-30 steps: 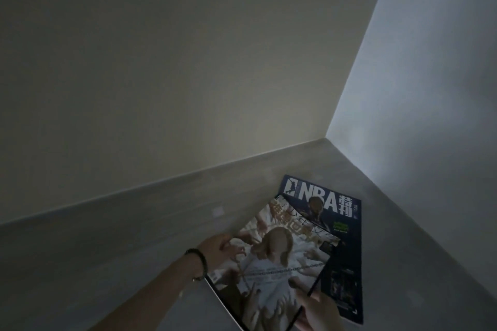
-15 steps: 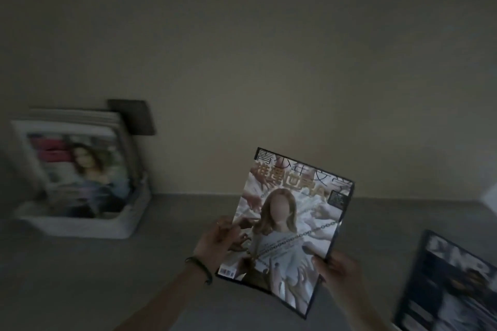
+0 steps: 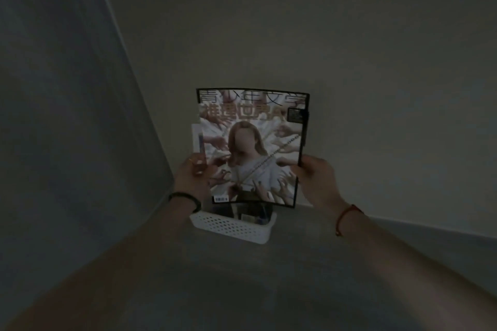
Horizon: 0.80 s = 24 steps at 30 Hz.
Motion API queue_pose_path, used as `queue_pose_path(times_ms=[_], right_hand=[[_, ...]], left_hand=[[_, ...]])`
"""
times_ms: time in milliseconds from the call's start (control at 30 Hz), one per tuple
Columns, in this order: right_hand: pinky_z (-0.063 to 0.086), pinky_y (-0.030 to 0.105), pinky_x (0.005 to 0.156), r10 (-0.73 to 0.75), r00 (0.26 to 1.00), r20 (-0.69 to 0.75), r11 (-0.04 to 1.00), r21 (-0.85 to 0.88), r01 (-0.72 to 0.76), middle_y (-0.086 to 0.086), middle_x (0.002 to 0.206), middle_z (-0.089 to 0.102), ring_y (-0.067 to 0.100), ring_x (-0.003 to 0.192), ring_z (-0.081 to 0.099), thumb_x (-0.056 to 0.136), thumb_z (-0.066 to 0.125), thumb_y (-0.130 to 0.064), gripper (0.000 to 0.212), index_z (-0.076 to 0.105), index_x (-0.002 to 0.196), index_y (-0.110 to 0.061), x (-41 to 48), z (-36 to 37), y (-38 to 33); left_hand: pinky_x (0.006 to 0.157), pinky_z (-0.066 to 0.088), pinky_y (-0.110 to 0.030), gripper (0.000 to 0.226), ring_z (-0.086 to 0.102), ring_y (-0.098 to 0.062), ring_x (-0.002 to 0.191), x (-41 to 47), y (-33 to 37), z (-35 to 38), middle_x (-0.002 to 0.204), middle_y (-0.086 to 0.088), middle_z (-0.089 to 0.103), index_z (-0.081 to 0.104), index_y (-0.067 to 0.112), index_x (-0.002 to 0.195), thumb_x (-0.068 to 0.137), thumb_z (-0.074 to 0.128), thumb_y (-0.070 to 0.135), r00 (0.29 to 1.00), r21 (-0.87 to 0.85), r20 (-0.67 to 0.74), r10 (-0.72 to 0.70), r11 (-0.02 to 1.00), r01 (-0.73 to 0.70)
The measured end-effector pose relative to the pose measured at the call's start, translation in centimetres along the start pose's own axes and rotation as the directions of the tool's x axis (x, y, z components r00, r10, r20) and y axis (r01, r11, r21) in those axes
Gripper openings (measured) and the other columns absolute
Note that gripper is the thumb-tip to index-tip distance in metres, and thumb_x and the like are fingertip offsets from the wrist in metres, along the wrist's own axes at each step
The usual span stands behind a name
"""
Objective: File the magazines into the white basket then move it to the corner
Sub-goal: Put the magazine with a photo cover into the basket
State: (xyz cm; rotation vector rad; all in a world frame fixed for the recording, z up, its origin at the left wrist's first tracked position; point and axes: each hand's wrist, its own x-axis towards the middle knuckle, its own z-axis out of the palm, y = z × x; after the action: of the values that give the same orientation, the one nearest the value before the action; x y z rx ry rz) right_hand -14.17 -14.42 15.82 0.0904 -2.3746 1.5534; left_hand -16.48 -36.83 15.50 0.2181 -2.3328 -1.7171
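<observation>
Magazine (image 3: 252, 148) held upright, cover toward the camera, left hand (image 3: 192, 177) gripping its lower left edge, right hand (image 3: 316, 183) closed on its lower right edge, directly above the white basket (image 3: 231, 227) on the floor (image 3: 242, 290) by the wall corner.

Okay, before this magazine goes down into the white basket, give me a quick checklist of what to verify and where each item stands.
1. Both hands on the glossy magazine with the blonde figure on its cover: ok; left hand and right hand grip its side edges.
2. Magazine upright: ok.
3. Magazine over the white perforated plastic basket: ok; bottom edge just above its rim.
4. Free slot in the basket: cannot tell; the cover hides most of it.
5. Basket steady on the grey floor: ok.
</observation>
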Motion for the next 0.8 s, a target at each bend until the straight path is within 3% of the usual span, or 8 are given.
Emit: queue_pose_path(times_ms=[100, 233, 333, 467, 533, 600, 733, 800], right_hand=[[0.035, -0.006, 0.055, 0.0, 1.0, -0.008, 0.997, -0.071, -0.001, -0.001, 0.098, 0.066, 0.006, 0.087, 0.054, 0.087, 0.049, 0.001, 0.029, 0.073, 0.094, -0.013, 2.5, 3.2, 0.2], [0.047, 0.011, 0.056, 0.086, 0.996, -0.007, 0.982, -0.169, -0.086, 0.007, 0.094, 0.073, 0.01, 0.072, 0.063, 0.085, 0.054, -0.002, 0.025, 0.074, 0.092, -0.015, 3.8, 6.3, 2.4], [0.054, 0.027, 0.066, 0.192, 0.981, -0.025, 0.946, -0.261, -0.192, 0.008, 0.092, 0.074, 0.019, 0.079, 0.066, 0.084, 0.058, -0.007, 0.017, 0.075, 0.088, -0.01, 4.3, 7.8, 4.7], [0.034, 0.002, 0.05, 0.264, 0.962, 0.067, 0.9, -0.375, -0.221, -0.003, 0.072, 0.067, 0.012, 0.078, 0.06, 0.084, 0.061, -0.011, 0.015, 0.075, 0.087, -0.013, 3.7, 9.4, 7.6], [0.036, 0.007, 0.052, 0.328, 0.942, 0.074, 0.876, -0.397, -0.274, 0.003, 0.083, 0.069, 0.015, 0.084, 0.063, 0.084, 0.061, -0.013, 0.015, 0.074, 0.093, -0.012, 3.3, 10.0, 8.7], [0.04, 0.011, 0.056, 0.35, 0.936, 0.047, 0.863, -0.405, -0.302, 0.008, 0.089, 0.07, 0.017, 0.086, 0.064, 0.084, 0.062, -0.013, 0.013, 0.072, 0.089, -0.008, 3.3, 10.4, 9.3], [0.03, 0.004, 0.038, 0.35, 0.936, -0.024, 0.873, -0.353, -0.336, 0.005, 0.067, 0.059, 0.015, 0.066, 0.059, 0.08, 0.069, -0.019, 0.02, 0.059, 0.065, -0.011, 2.9, 10.6, 9.2], [0.033, 0.003, 0.04, 0.345, 0.937, -0.057, 0.895, -0.282, -0.347, -0.003, 0.061, 0.055, 0.01, 0.06, 0.055, 0.078, 0.071, -0.023, 0.023, 0.054, 0.062, -0.02, 2.1, 9.8, 9.1]], left_hand=[[0.082, 0.05, -0.04, 0.024, 0.058, -0.021, 0.079, 3.1, -1.0, -1.6, 0.08, 0.007, 0.053, 0.047, 0.023, 0.096, 0.082, 0.062, 0.011, 1.0, 0.024, -0.015, 0.007, 1.0, -0.006], [0.091, 0.049, -0.047, 0.027, 0.055, -0.027, 0.089, 5.9, -3.9, -2.0, 0.08, 0.011, 0.052, 0.049, 0.034, 0.081, 0.08, 0.066, 0.013, 0.998, 0.025, 0.006, -0.07, 0.997, 0.07], [0.088, 0.05, -0.043, 0.032, 0.057, -0.023, 0.082, 6.6, -6.3, -1.2, 0.075, 0.012, 0.053, 0.047, 0.038, 0.072, 0.078, 0.068, 0.013, 0.995, 0.06, 0.0, -0.102, 0.993, 0.102], [0.092, 0.048, -0.048, 0.028, 0.05, -0.019, 0.072, 7.2, -9.6, 0.0, 0.058, -0.005, 0.048, 0.048, 0.012, 0.059, 0.079, 0.063, -0.001, 0.973, 0.034, -0.006, -0.231, 0.972, 0.231], [0.096, 0.045, -0.049, 0.019, 0.057, -0.032, 0.083, 7.2, -10.8, 0.1, 0.071, -0.024, 0.058, 0.05, 0.002, 0.069, 0.078, 0.066, 0.005, 0.964, 0.089, 0.013, -0.266, 0.96, 0.264], [0.099, 0.043, -0.048, 0.03, 0.058, -0.044, 0.095, 7.5, -11.6, 0.1, 0.089, -0.038, 0.06, 0.052, -0.013, 0.074, 0.078, 0.068, 0.012, 0.96, 0.113, 0.012, -0.281, 0.954, 0.278], [0.085, 0.046, -0.039, 0.017, 0.06, -0.035, 0.089, 6.8, -11.1, 0.2, 0.079, -0.021, 0.065, 0.06, 0.001, 0.072, 0.077, 0.07, 0.015, 0.976, 0.194, -0.04, -0.212, 0.957, 0.216], [0.076, 0.043, -0.032, 0.013, 0.057, -0.026, 0.081, 5.5, -10.5, 0.4, 0.08, -0.016, 0.065, 0.061, 0.004, 0.078, 0.077, 0.07, 0.014, 0.981, 0.183, -0.061, -0.182, 0.965, 0.19]])
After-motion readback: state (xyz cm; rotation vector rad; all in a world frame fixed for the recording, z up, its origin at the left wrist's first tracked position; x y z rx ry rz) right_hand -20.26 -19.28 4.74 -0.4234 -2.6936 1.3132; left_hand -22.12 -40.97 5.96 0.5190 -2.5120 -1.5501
